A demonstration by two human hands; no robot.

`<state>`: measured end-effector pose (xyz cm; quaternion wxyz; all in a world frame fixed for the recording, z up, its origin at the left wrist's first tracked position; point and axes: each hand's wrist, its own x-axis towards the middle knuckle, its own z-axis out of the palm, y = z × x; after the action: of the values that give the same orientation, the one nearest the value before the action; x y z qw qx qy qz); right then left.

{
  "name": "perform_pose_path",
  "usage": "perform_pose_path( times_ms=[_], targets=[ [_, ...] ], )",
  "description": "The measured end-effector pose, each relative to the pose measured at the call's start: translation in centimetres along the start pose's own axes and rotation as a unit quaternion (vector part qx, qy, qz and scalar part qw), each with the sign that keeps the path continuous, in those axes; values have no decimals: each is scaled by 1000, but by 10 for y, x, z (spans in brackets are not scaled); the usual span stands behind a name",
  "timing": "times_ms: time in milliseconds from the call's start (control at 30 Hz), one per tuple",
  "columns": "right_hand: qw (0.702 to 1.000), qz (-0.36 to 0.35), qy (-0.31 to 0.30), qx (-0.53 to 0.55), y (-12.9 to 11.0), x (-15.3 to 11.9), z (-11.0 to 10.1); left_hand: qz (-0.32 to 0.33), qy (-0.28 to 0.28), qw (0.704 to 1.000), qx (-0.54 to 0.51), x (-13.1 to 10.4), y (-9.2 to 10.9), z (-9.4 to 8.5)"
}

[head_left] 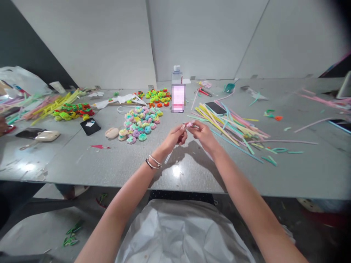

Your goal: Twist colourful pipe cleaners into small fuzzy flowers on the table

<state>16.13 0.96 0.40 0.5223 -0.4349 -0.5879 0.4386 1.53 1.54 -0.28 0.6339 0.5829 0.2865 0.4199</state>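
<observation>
My left hand (176,136) and my right hand (201,132) meet above the middle of the grey table (192,175). Between their fingertips is a small pink fuzzy piece (189,124), pinched from both sides. A bracelet (154,162) circles my left wrist. Left of my hands lies a heap of pastel fuzzy pieces (141,122). To their right spreads a loose bundle of pastel fuzzy stems (236,128), with a phone (215,108) lying at its upper edge.
A lit phone (178,98) stands upright before a clear bottle (177,75). Red, yellow and green pieces (72,112) lie left, near a black square item (90,126). Red-handled pliers (205,91) lie behind the stems. Another person's hand (3,126) shows at the left edge.
</observation>
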Motion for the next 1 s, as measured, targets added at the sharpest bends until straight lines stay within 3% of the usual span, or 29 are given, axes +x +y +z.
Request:
perform_pose_path(
  times_ms=[100,200,333,433,600,700,800,900,1000],
  targets=[
    [999,18,31,21,3,1,0,12,42,997,69,1,-4,0],
    [998,35,47,36,7,3,-1,65,85,977,184,0,-7,-1],
    [997,44,36,56,12,4,-3,132,75,926,346,-5,-6,1],
    [998,42,32,46,13,5,-3,136,80,907,390,-7,-5,2],
    [999,37,9,32,11,3,1,100,129,947,276,-1,-3,0],
    [999,24,8,46,8,1,3,60,71,985,143,-1,2,-1],
    [999,5,-16,32,6,0,1,19,3,998,52,-4,9,-2],
    [999,-1,-42,2,4,-1,-1,3,-9,1000,29,-6,13,-2],
    [1000,-8,-27,-2,5,-1,-2,10,-11,999,42,-6,15,-2]
  ],
)
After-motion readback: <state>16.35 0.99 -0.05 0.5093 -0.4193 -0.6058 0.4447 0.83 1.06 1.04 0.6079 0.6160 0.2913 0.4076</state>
